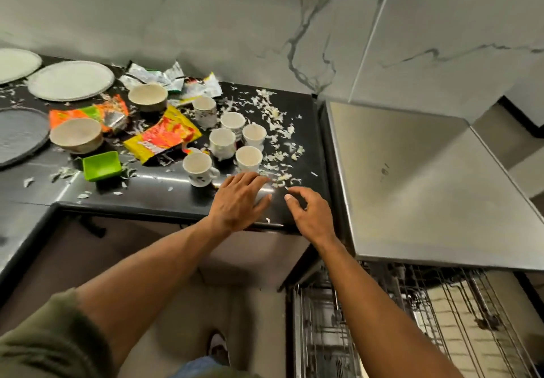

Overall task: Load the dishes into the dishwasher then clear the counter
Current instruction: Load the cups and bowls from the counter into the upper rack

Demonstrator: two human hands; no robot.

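1. Six cups (222, 142) stand bunched on the black counter (153, 195), just beyond my fingers; two bowls (76, 134) and the plates (70, 80) sit further left.
2. My left hand (240, 198) lies flat near the closest cup, fingers straight, holding nothing; my right hand (312, 215) hovers beside it, fingers loosely bent, also empty.
3. White scraps (279, 130), torn wrappers (163, 137) and a green dish (101, 165) litter the counter; the dishwasher rack (471, 318) is out at lower right.

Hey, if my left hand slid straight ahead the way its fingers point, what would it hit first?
Probably the white scraps just beyond the left hand; the nearest cup sits slightly left of that line.
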